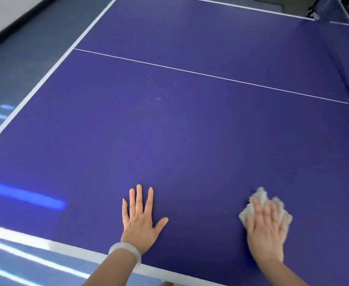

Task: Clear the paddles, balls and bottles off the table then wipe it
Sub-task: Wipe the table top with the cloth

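Blue table point(190, 131) w/ L hand point(140, 219) flat, fingers point(138, 196) splayed; R hand point(266, 230) flat atop grey cloth point(259, 198).

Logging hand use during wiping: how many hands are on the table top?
2. The left hand lies flat on the table near its front edge; the right hand, to its right, presses a crumpled cloth onto it. Nothing looks hidden.

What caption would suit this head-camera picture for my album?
Table-tennis cleanup: left hand flat on the blue table, right hand pressing a pale cloth on it near the edge.
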`<state>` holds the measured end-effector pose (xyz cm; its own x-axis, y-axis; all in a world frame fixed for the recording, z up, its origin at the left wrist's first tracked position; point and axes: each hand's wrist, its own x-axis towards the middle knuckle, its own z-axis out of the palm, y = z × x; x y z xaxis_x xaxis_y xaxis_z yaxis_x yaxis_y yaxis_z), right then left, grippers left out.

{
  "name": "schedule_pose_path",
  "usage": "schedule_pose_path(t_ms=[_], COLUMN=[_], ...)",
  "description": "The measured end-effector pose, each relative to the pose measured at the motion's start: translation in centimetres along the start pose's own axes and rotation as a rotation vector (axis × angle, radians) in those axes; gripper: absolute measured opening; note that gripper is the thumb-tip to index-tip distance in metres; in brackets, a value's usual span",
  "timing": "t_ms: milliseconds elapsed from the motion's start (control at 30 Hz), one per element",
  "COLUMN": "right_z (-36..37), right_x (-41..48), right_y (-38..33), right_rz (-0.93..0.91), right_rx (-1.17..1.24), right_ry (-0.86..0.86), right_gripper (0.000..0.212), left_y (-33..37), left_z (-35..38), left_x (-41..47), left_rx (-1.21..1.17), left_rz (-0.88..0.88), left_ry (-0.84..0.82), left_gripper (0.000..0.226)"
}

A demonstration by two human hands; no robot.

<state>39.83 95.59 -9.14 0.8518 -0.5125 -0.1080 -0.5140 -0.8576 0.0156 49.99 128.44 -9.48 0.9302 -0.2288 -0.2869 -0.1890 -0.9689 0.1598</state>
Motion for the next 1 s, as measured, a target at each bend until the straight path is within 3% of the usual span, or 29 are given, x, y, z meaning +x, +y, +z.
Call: schedule_pose_path(t_ms=[67, 133, 167, 300, 433, 500, 600, 667, 733, 800, 867, 933, 1000], right_z=[-0.5, -1.2, -1.3, -0.7, 0.5, 1.0, 1.1, 0.8, 0.6, 0.4, 0.7, 1.0, 1.4], right_x=[0.9, 1.0, 0.6, -5.7, -8.0, -7.7, -6.8, -6.1, -6.0, -7.0, -9.1, -10.9, -11.9], right_y=[-1.3, -4.8, -6.7, -12.2, -7.5, -2.9, 3.1, 4.3, 2.8, -0.1, -2.2, -1.8, 1.3], right_rz=[0.285, 0.331, 0.23, -0.461, -0.668, -0.573, -0.103, 0.201, 0.336, 0.22, -0.088, -0.36, -0.495], right_rx=[0.098, 0.111, 0.08, -0.052, -0.012, -0.024, 0.025, 0.106, 0.143, 0.135, 0.068, 0.022, 0.037], right_ry=[-0.047, -0.047, 0.004, 0.007, 0.007, 0.017, 0.007, 0.006, 0.008, 0.033, 0.029, 0.03, 0.06], right_gripper=[0.058, 0.056, 0.058, 0.063, 0.066, 0.058, 0.057, 0.058, 0.059, 0.059, 0.057, 0.057, 0.055], left_y=[0.0, -0.1, -0.2, -0.2, -0.4, -0.3, 1.0, 2.7, 5.2, 7.5, 9.5, 10.5, 11.0], left_z=[0.0, -0.1, -0.1, 0.0, 0.5, 0.3, -0.7, -1.4, -1.4, -0.5, 0.3, 0.9, 1.5], left_x=[0.1, 0.1, 0.1, 0.1, 0.1, 0.1, 0.2, -0.1, -1.0, -2.2, -3.6, -5.0, -6.1], left_rx=[0.017, 0.026, 0.025, -0.002, -0.023, -0.024, 0.014, 0.045, 0.091, 0.099, 0.086, 0.097, 0.094], left_rz=[0.001, 0.003, 0.003, -0.002, 0.005, -0.006, -0.041, -0.022, 0.061, 0.123, 0.176, 0.212, 0.246], left_ry=[-0.014, -0.027, -0.032, -0.008, 0.031, 0.021, -0.008, -0.036, -0.034, -0.064, -0.11, -0.126, -0.13], left_gripper=[0.086, 0.087, 0.088, 0.087, 0.087, 0.09, 0.1, 0.1, 0.095, 0.09, 0.088, 0.089, 0.09])
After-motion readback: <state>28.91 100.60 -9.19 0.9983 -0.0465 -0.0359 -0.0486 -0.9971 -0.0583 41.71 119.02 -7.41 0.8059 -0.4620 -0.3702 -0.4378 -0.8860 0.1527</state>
